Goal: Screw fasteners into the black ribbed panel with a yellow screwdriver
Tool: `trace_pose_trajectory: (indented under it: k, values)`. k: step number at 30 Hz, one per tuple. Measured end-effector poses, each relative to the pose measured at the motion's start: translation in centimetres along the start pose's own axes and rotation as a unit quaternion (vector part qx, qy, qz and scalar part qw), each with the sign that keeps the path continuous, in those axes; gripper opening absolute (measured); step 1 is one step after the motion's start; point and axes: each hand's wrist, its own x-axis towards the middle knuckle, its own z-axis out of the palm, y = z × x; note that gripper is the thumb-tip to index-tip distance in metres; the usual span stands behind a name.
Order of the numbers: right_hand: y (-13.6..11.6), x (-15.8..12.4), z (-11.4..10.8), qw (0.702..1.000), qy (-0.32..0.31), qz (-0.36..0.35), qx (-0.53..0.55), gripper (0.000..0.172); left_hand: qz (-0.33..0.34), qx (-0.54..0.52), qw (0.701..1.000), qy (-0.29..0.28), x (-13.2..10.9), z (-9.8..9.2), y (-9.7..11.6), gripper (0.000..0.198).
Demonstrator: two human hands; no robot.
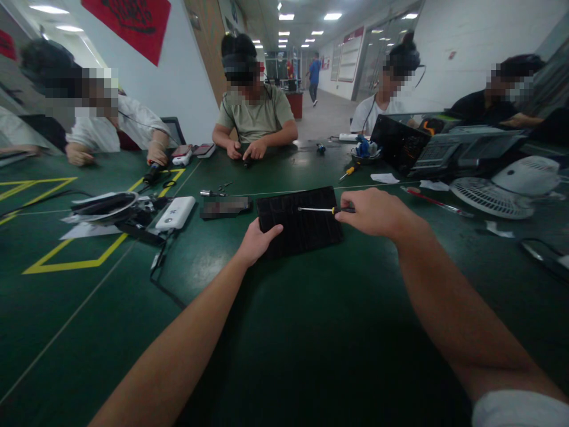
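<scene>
A flat black rectangular panel lies on the green table in front of me. My left hand grips its near left corner, thumb lying on top. My right hand is closed round the handle of a small screwdriver. The thin metal shaft points left, its tip over the panel's upper middle.
A white power bank, cables and a black dish lie at left inside yellow floor-tape markings. A white fan and opened laptops stand at right. A yellow-handled screwdriver lies beyond. Several people sit round the table.
</scene>
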Motion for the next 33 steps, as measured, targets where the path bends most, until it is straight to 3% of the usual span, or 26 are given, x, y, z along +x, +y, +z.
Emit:
trace_pose_trajectory:
  k: [16, 25, 33]
  values:
    - [0.0, 0.11, 0.0, 1.0, -0.017, -0.004, -0.003, 0.048, 0.002, -0.001, 1.0, 0.0, 0.04, -0.03, -0.33, 0.05]
    - [0.0, -0.01, 0.11, 1.0, -0.002, 0.004, 0.0, 0.025, -0.001, 0.0, 1.0, 0.002, -0.09, -0.04, 0.0, 0.05]
    - [0.29, 0.08, 0.38, 1.0, 0.012, -0.006, 0.007, 0.026, 0.0, 0.001, 1.0, -0.001, -0.13, 0.07, 0.15, 0.049]
